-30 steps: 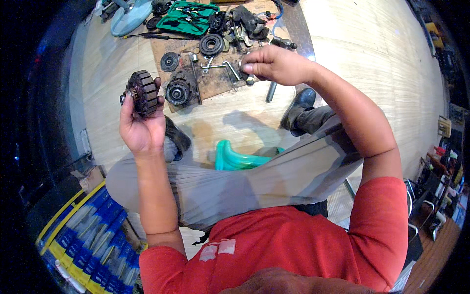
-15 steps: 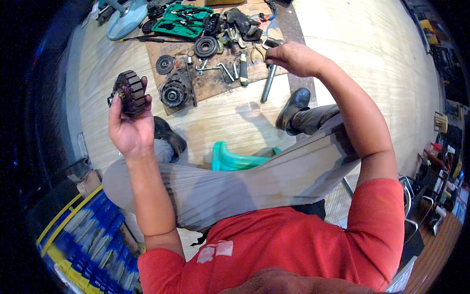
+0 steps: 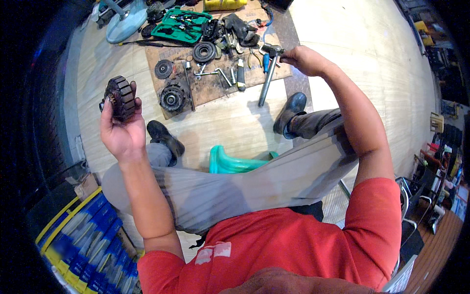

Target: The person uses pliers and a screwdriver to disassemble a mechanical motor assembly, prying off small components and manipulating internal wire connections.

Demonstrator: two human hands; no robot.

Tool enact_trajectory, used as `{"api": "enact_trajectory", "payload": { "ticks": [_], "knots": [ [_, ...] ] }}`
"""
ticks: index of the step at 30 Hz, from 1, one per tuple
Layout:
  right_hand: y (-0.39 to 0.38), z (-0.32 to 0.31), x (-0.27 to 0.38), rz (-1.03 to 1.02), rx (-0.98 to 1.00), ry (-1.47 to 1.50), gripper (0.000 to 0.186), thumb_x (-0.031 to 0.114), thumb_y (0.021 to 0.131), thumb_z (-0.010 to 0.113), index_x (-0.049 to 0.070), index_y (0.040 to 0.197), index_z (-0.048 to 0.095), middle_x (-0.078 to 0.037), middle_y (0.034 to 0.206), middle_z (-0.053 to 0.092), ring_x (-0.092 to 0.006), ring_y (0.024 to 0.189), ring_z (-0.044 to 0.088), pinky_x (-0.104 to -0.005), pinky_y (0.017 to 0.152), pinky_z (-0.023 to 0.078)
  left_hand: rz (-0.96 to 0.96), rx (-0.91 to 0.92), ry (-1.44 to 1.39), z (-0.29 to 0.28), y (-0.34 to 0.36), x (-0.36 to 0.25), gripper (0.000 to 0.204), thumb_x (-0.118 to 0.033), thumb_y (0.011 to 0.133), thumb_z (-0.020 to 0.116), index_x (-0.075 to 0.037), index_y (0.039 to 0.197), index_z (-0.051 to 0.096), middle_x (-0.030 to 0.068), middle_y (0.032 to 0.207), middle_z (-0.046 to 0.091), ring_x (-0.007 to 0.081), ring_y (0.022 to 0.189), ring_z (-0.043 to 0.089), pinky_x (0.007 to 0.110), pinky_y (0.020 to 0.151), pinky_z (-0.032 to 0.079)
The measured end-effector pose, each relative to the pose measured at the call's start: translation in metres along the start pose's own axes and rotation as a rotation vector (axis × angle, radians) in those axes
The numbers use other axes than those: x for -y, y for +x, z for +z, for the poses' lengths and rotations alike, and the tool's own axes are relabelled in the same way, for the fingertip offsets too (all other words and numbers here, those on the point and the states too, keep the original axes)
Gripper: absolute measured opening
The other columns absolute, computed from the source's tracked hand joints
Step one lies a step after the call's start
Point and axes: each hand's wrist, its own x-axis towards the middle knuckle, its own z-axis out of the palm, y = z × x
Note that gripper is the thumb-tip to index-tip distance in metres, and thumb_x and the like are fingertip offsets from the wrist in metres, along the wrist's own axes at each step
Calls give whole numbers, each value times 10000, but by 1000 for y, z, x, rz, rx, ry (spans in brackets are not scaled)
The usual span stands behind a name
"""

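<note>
My left hand [image 3: 122, 132] grips a grimy dark round part [image 3: 122, 98] with ribs round its rim, at the left. My right hand [image 3: 306, 61] is at the upper right edge of a stained cardboard sheet [image 3: 156, 54], fingers closed by the black head [image 3: 271, 50] of a hammer-like tool with a long silver shaft [image 3: 264, 90]; what they grip is unclear. Beside that lie a blue-handled screwdriver [image 3: 266, 62], pliers [image 3: 254, 61], a yellow-and-black handled tool [image 3: 241, 76] and wrenches [image 3: 220, 76]. A greasy housing [image 3: 171, 99] and round parts [image 3: 204, 52] lie further left.
A green tool case [image 3: 181, 27] and a pale round stand [image 3: 122, 32] are at the back. My boots [image 3: 293, 108] flank the sheet's near edge. A green plastic object [image 3: 230, 161] lies below my legs. A rack of blue-yellow packages [image 3: 93, 235] stands lower left, cluttered shelving [image 3: 440, 161] at right.
My right hand has moved rightward along the cardboard to the black tool head, uncovering the yellow-handled tool and the blue screwdriver. My left hand with the ribbed part has shifted left.
</note>
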Motion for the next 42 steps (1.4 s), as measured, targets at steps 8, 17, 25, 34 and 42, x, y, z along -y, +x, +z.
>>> {"api": "enact_trajectory", "payload": {
  "ticks": [8, 17, 25, 34, 42],
  "knots": [
    [-35, -58, -31, 100, -108, 303, 257, 233, 963, 544, 2, 1004, 650, -121, 654, 541, -188, 615, 494, -351, 620, 443, 15, -109, -45, -4, 3, -3, 396, -185, 920, 542, 17, 1260, 516, 181, 1224, 594, 386, 1145, 568, 415, 776, 535],
    [-47, -67, -43, 160, 33, 506, 273, 254, 967, 553, 10, 929, 669, 15, 607, 475, -91, 565, 425, -285, 518, 386, -17, -70, -93, -7, 10, -2, 427, -211, 894, 576, 1, 1260, 517, 190, 1219, 586, 395, 1130, 568, 410, 773, 546],
    [-60, -69, -107, 440, -16, 249, 173, 153, 904, 611, 16, 937, 710, -85, 772, 682, -151, 650, 548, -343, 633, 485, -41, -22, -87, 1, 4, 2, 415, -209, 890, 570, -16, 1256, 537, 165, 1187, 616, 386, 1090, 594, 418, 769, 545],
    [-56, -55, -111, 538, 70, -213, 519, 250, 738, 781, 43, 1180, 604, -198, 1138, 633, -314, 1025, 617, -409, 875, 492, -111, 198, -67, 1, -5, 17, 489, -217, 868, 579, -32, 1312, 489, 162, 1242, 591, 391, 1142, 567, 435, 792, 535],
    [-2, -10, 152, -389, -276, 524, 607, 210, 877, 649, 4, 1387, 394, -257, 1323, 501, -380, 1215, 503, -411, 1024, 410, -143, 347, 167, 31, -32, 46, 741, -141, 714, 709, 14, 1350, 362, 194, 1209, 555, 349, 1105, 584, 469, 960, 488]
  ]
}}
